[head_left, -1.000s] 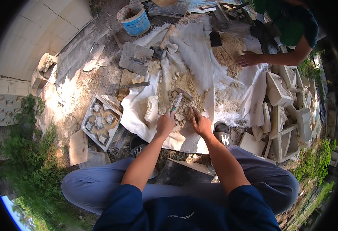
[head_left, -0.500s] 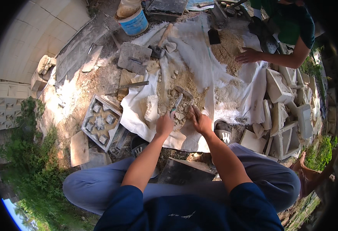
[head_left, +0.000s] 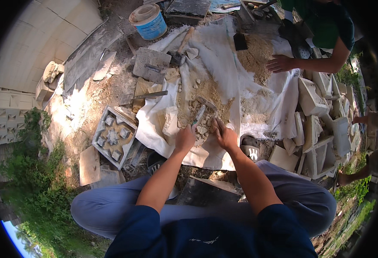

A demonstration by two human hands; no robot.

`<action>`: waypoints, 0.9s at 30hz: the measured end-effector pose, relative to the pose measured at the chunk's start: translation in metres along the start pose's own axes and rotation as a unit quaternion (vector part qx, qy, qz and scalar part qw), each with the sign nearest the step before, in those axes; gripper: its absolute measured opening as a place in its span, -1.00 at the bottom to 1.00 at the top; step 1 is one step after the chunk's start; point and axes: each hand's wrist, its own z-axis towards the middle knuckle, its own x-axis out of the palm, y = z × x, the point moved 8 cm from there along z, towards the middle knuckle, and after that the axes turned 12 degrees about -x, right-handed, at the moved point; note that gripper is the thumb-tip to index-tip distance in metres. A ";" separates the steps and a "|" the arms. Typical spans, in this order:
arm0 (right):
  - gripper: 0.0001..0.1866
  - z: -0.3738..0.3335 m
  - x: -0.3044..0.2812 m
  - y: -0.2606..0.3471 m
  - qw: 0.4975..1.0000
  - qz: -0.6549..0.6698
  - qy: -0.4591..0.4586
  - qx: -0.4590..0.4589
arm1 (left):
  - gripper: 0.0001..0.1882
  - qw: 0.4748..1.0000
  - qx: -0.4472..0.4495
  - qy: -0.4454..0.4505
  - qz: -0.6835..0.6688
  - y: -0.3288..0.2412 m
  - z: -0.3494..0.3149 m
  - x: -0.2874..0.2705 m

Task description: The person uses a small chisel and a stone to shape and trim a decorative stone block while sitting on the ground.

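My left hand (head_left: 185, 138) is closed round the lower end of a narrow tool with a pale, flat blade (head_left: 201, 113) and a touch of green near the grip. My right hand (head_left: 226, 137) wraps round a dark handle, which seems to belong to a hammer with a dusty grey head (head_left: 206, 102). Both tools touch a heap of broken, sandy rubble (head_left: 202, 129) on a white woven sheet (head_left: 217, 160). The hammer's exact form is hard to tell under the dust. A pale chunk (head_left: 170, 121) lies left of my left hand.
A co-worker's hand (head_left: 280, 63) spreads over sand (head_left: 254, 53) at the far right. Cast pale blocks (head_left: 313, 95) pile up on the right. Leftward sit a patterned mould (head_left: 113, 136), a plastering float (head_left: 151, 65) and a mallet (head_left: 177, 57). A blue bucket (head_left: 150, 26) stands farther back.
Both my hands and their tools stay almost where they were. The co-worker's hand has shifted slightly right. At the right edge, another person's bare legs have moved farther right.
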 end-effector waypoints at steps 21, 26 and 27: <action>-0.45 0.000 0.003 0.016 1.000 0.010 0.009 -0.001 | -0.56 0.998 -0.027 0.014 0.062 0.016 -0.005 -0.001; -0.46 0.007 0.002 0.008 1.000 0.007 -0.003 -0.013 | -0.52 0.998 -0.041 -0.038 0.030 0.010 -0.005 -0.015; -0.46 0.007 0.003 0.015 1.000 0.007 0.008 -0.010 | -0.53 0.996 -0.051 -0.061 0.032 0.021 -0.004 -0.017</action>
